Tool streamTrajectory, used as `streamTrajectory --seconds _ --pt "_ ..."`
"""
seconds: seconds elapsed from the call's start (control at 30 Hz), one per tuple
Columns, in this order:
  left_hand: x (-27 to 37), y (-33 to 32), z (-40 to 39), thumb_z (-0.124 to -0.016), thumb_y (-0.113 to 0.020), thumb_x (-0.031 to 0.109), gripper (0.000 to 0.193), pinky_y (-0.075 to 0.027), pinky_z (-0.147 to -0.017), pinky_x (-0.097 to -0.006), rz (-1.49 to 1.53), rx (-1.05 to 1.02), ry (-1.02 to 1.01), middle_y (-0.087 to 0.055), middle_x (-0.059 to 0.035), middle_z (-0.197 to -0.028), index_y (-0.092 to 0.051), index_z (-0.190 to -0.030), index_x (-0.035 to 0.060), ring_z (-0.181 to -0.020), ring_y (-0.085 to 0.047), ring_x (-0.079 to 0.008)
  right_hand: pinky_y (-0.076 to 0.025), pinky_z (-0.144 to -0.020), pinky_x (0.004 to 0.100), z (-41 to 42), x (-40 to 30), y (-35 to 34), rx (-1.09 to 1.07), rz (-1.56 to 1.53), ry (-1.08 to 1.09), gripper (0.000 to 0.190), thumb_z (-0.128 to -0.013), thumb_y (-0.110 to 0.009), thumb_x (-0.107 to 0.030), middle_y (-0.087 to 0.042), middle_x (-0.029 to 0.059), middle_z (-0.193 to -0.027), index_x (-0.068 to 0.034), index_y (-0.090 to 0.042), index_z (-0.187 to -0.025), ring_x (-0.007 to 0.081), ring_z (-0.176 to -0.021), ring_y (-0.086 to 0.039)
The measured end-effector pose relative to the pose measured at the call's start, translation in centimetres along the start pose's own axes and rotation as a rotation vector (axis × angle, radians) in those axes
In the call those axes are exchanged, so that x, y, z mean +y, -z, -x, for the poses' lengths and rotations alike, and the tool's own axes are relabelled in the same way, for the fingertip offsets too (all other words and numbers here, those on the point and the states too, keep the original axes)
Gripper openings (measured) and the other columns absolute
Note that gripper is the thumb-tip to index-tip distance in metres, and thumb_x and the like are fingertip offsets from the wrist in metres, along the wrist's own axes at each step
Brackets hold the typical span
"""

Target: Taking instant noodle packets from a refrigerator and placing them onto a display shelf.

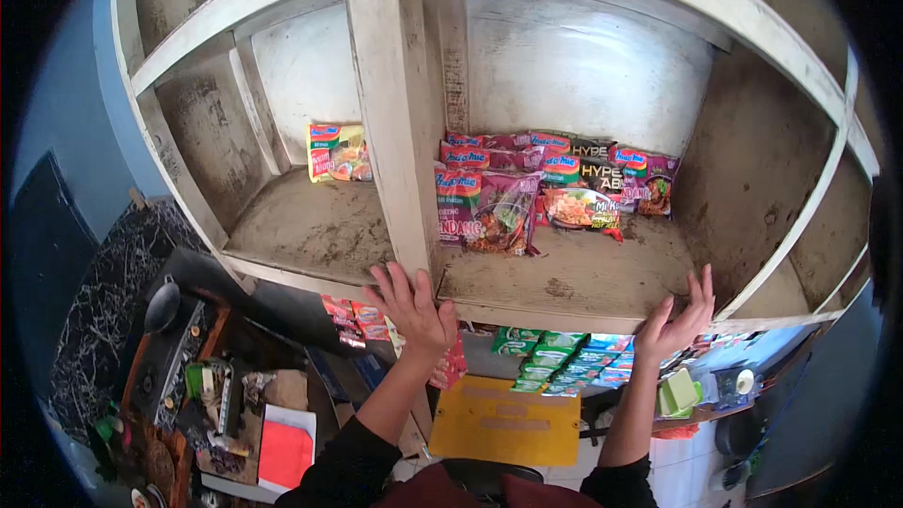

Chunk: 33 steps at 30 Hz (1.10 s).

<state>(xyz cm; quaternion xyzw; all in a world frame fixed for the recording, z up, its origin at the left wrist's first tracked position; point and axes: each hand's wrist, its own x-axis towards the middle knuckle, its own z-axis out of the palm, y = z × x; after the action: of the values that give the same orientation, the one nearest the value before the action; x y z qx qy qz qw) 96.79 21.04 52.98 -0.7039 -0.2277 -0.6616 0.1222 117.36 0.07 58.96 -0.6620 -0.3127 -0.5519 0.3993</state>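
Note:
My left hand rests with fingers spread on the front edge of a worn white wooden shelf, at the foot of its upright post. Farther right, my right hand is at the same front edge, its thumb apart from the fingers and nothing in it. Between and beyond the hands, purple Indomie instant noodle packets stand in rows in the right compartment. Beside them are black-and-red packets and another purple packet. A single yellow noodle packet leans in the left compartment, partly hidden by the post.
Strips of green sachets and red sachets hang under the shelf. Below are a yellow board, a gas stove with a wok, and a red sheet. Plastic containers stand lower right.

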Motion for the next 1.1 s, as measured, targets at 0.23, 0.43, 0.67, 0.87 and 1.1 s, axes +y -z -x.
streamTrajectory --seconds 0.23,0.43,0.67,0.87,1.1 --pt "2.1 2.5 -1.1 -0.087 -0.035 0.023 0.052 -0.001 -0.101 -0.0519 -0.062 -0.061 -0.056 -0.012 -0.0227 -0.139 -0.023 -0.133 0.0037 -0.129 -0.010 -0.0384 -0.028 -0.095 0.0394 0.9 1.7 1.4 0.077 -0.146 0.106 0.034 -0.080 -0.048 -0.020 -0.048 0.0181 -0.118 -0.005 -0.050 -0.110 0.0329 -0.108 -0.045" --pt "4.0 10.7 22.2 -0.080 -0.048 0.006 0.056 -0.008 -0.101 -0.0512 0.302 0.020 0.129 -0.007 -0.0240 -0.139 -0.025 -0.131 0.0018 -0.128 -0.004 -0.0418 -0.027 -0.095 0.0402 19.5 2.3 9.0 0.096 -0.260 0.310 0.041 -0.081 -0.053 -0.019 -0.038 0.0203 -0.126 -0.002 -0.045 -0.118 0.0347 -0.115 -0.036" --pt "8.2 30.0 49.6 -0.077 -0.054 0.007 0.056 -0.010 -0.103 -0.0447 0.169 -0.715 0.453 -0.009 -0.0205 -0.140 -0.028 -0.127 0.0004 -0.130 -0.004 -0.0379 -0.029 -0.096 0.0409 49.8 -3.3 23.1 -0.839 -0.818 -0.128 0.045 -0.072 -0.061 -0.009 -0.030 0.0191 -0.130 -0.003 -0.044 -0.113 0.0370 -0.116 -0.034" --pt "6.9 44.4 50.6 -0.076 -0.053 0.008 0.052 -0.015 -0.102 -0.0439 0.069 -0.551 0.590 -0.019 -0.0187 -0.138 -0.034 -0.123 -0.0008 -0.129 -0.012 -0.0365 -0.039 -0.089 0.0375 52.5 -6.8 31.9 -1.062 -1.029 -0.029 0.045 -0.072 -0.061 -0.009 -0.034 0.0178 -0.126 -0.003 -0.043 -0.113 0.0334 -0.106 -0.046" --pt "7.6 51.0 49.3 -0.075 -0.054 0.008 0.052 -0.014 -0.103 -0.0440 -0.086 -0.455 0.599 -0.021 -0.0183 -0.137 -0.035 -0.123 0.0013 -0.128 -0.013 -0.0370 -0.042 -0.083 0.0337 57.6 -9.4 38.2 -1.331 -1.217 -0.403 0.046 -0.073 -0.061 -0.007 -0.044 0.0131 -0.118 -0.004 -0.042 -0.115 0.0237 -0.098 -0.052"
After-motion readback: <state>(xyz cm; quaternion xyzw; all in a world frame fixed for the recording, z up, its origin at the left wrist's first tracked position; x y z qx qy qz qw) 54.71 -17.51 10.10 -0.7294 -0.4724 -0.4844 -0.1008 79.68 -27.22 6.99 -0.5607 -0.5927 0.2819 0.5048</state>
